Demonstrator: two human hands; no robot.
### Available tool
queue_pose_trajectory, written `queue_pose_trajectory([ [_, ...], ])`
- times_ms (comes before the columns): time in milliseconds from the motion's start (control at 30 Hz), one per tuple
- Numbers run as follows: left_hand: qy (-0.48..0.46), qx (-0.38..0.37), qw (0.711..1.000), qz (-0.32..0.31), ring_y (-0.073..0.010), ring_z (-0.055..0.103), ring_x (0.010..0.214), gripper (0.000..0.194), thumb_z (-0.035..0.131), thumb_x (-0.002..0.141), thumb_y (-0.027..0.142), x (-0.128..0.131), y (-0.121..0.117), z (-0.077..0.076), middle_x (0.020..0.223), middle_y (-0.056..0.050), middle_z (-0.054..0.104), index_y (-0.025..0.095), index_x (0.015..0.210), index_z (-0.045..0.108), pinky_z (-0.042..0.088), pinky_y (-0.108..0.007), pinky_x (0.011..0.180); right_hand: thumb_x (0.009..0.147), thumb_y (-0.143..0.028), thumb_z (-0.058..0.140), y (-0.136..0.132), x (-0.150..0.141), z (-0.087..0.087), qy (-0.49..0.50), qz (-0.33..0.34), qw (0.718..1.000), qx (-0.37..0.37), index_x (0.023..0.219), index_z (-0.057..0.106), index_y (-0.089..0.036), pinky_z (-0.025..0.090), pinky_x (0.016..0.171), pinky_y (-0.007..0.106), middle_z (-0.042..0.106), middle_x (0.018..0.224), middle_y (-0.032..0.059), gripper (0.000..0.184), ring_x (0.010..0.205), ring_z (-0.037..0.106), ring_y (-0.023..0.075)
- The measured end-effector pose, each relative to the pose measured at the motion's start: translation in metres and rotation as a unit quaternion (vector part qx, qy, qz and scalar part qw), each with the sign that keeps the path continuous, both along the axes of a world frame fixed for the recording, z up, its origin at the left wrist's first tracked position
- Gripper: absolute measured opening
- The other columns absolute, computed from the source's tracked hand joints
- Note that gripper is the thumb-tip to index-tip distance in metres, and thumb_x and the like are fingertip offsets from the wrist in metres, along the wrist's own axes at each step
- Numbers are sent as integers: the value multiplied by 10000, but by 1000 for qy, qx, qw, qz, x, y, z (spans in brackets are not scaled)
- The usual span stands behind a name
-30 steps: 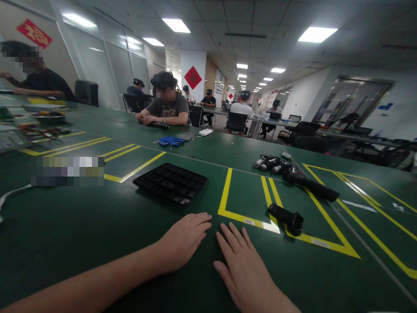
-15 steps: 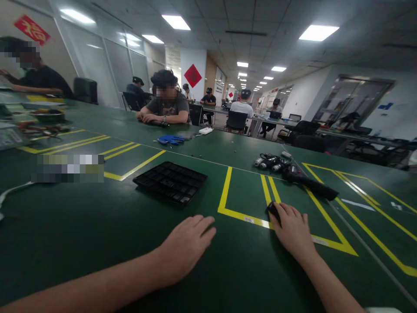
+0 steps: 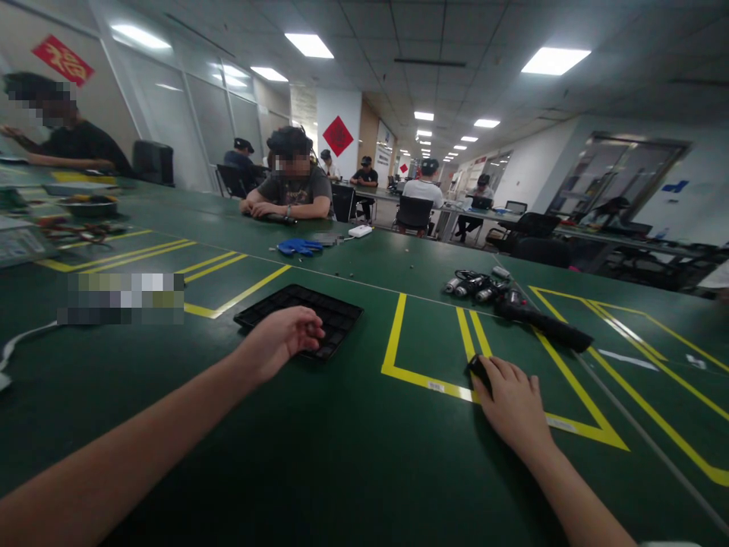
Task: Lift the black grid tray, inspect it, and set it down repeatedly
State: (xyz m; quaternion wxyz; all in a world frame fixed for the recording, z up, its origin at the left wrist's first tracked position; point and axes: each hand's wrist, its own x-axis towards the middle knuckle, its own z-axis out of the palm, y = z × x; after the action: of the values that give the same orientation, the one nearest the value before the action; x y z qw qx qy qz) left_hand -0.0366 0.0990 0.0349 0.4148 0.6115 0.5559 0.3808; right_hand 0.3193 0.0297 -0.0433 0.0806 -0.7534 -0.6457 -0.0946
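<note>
My left hand (image 3: 279,340) is raised over the near side of a black plastic tray-like panel (image 3: 336,317) with a grid of ribs. Its palm turns to the right, the fingers are loosely bent, and nothing shows in them. Part of the panel is hidden behind the hand. On the right, my right hand (image 3: 512,399) rests on the table with its fingers over a small rounded black object (image 3: 477,368). Most of that object is covered, so its kind is not clear. It lies by the yellow tape line (image 3: 449,389).
Beyond my right hand lie several silver-and-black cylinders with cables (image 3: 475,283) and a long black tool-like piece (image 3: 547,325). Farther off are a blue glove (image 3: 299,247) and a white box (image 3: 360,231). A person (image 3: 293,178) sits across the green table (image 3: 353,471).
My left hand has moved left and away from me, rising from the table to above the black panel, and its palm has turned over. My right hand stays in place.
</note>
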Motion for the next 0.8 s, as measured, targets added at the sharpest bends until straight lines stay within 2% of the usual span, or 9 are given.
queue_pose_trajectory([
  [100, 75, 17, 992, 96, -206, 602, 676, 153, 467, 733, 307, -21, 29, 9, 638, -43, 577, 178, 651, 479, 450, -287, 579, 868, -390, 290, 0, 0, 0, 6, 5, 1000, 2, 1278, 437, -151, 289, 957, 584, 507, 1277, 125, 498, 1183, 410, 321],
  [200, 214, 30, 971, 106, -305, 606, 787, 301, 635, 604, 448, -33, 44, 4, 635, -78, 598, 180, 581, 500, 443, -341, 643, 867, -387, 292, 0, 0, 0, 6, 4, 1000, 6, 1272, 443, -148, 292, 953, 585, 511, 1269, 129, 494, 1176, 416, 319],
  [300, 446, 32, 892, 63, -381, 595, 882, 439, 571, 625, 598, -33, 50, -5, 810, -180, 659, 159, 615, 566, 434, -426, 728, 871, -379, 284, 0, -1, 0, 5, 4, 1000, 7, 1269, 446, -139, 298, 951, 582, 512, 1267, 136, 492, 1178, 414, 318],
  [367, 519, 25, 854, 24, -392, 597, 897, 487, 474, 703, 603, -30, 52, -9, 902, -223, 658, 136, 676, 610, 433, -445, 738, 871, -378, 292, -1, -2, 1, 4, 6, 1000, 9, 1266, 450, -137, 294, 953, 584, 516, 1261, 136, 489, 1174, 418, 321],
  [467, 536, 25, 844, 6, -389, 599, 905, 468, 451, 741, 546, -24, 54, -11, 922, -237, 652, 114, 718, 631, 438, -428, 728, 864, -320, 294, 0, -1, 3, 15, -4, 1000, 14, 1247, 468, -145, 320, 926, 597, 512, 1264, 131, 456, 1173, 414, 340],
  [567, 527, 49, 849, 6, -359, 600, 885, 479, 414, 778, 530, -14, 45, -13, 919, -226, 640, 97, 805, 618, 435, -404, 715, 838, -239, 306, 2, -3, 4, 103, -11, 994, 32, 1251, 448, -112, 369, 937, 526, 518, 1243, 146, 455, 1173, 422, 318],
  [667, 459, 104, 881, -39, -293, 592, 845, 493, 376, 813, 540, 8, 21, -17, 931, -172, 624, 102, 910, 582, 432, -367, 698, 825, -251, 362, 2, -20, 2, 242, 32, 967, 68, 1258, 408, -103, 379, 971, 442, 535, 1203, 149, 460, 1143, 470, 266],
  [733, 375, 139, 911, -99, -245, 577, 818, 466, 386, 826, 528, 26, 1, -21, 927, -128, 610, 117, 960, 559, 429, -341, 696, 826, -255, 382, -2, -38, 0, 319, 94, 939, 86, 1276, 368, -144, 384, 974, 429, 523, 1228, 127, 464, 1151, 476, 238],
  [800, 298, 151, 930, -154, -211, 559, 797, 427, 412, 833, 499, 43, -18, -25, 915, -96, 595, 128, 1002, 538, 428, -324, 695, 830, -242, 389, -8, -57, -3, 343, 162, 920, 97, 1289, 350, -178, 387, 974, 427, 518, 1245, 110, 465, 1169, 470, 221],
])
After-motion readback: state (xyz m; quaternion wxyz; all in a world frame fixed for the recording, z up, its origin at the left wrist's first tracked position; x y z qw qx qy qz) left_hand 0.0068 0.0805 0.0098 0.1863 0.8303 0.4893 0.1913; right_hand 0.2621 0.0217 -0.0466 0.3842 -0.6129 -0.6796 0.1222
